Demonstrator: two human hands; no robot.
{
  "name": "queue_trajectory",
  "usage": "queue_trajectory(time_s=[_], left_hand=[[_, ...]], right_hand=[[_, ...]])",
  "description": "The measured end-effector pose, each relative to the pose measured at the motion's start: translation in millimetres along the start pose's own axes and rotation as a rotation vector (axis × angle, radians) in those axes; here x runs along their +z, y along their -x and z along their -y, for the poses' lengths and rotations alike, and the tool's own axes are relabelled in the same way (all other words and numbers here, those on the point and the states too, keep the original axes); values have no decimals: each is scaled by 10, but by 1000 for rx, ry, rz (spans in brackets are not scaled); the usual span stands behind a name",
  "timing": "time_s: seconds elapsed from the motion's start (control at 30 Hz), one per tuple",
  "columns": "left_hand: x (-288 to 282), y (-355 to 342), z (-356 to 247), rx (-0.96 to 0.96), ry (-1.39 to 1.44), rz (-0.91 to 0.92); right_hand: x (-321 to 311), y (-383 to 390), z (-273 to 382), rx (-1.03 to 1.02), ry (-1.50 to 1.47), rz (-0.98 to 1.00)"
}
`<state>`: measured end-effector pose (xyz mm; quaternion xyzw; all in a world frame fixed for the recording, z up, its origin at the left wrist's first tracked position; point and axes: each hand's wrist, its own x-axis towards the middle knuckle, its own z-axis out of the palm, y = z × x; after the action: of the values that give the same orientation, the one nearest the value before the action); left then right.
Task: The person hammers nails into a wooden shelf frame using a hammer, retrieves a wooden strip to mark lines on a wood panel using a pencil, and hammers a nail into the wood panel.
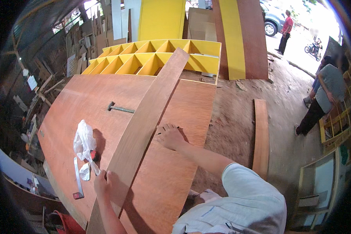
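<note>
Plank: it lay slantwise across my panel (173, 103), its far end over the yellow frame (146, 64); the plank (144, 121) ran down past my left arm.
Left hand: my left hand (102, 185) was at the plank's left edge, fingers curled; a thin whitish strip (94, 167) reached them, but I could not tell whether I was pinching it or the wood.
Right hand: my right hand (169, 136) rested palm down on the panel just beside the plank, fingers a little spread.
Bag: the clear bag (83, 139) sat crumpled left of the plank, its contents hidden by the creases; a red thing (93, 154) showed at its lower end.
Frame: dividers split it into open cells in two rows; a pale piece (208, 74) lay in the near right one.
In the way: the plank covered part of those cells and met the handle end of the hammer (121, 108).
Nearby: a square (78, 177) lay below the bag; a board (260, 136) lay on the floor, right.
</note>
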<state>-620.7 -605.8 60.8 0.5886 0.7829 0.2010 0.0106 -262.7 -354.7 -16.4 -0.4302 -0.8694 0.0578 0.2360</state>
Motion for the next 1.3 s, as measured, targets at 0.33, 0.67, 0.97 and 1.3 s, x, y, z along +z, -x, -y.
queue_trajectory(time_s=[0.33,0.67,0.97,1.3], left_hand=[[-157,-61,-127,-72,45,49],[29,363,-229,3,-119,82],[-75,2016,52,-340,-136,17],[513,1673,731,-403,-117,-204]], right_hand=[[-67,-66,28,-1,27,9],[-170,-29,76,-79,24,17],[-167,-134,92,-82,-48,8],[210,-682,318,-70,0,32]])
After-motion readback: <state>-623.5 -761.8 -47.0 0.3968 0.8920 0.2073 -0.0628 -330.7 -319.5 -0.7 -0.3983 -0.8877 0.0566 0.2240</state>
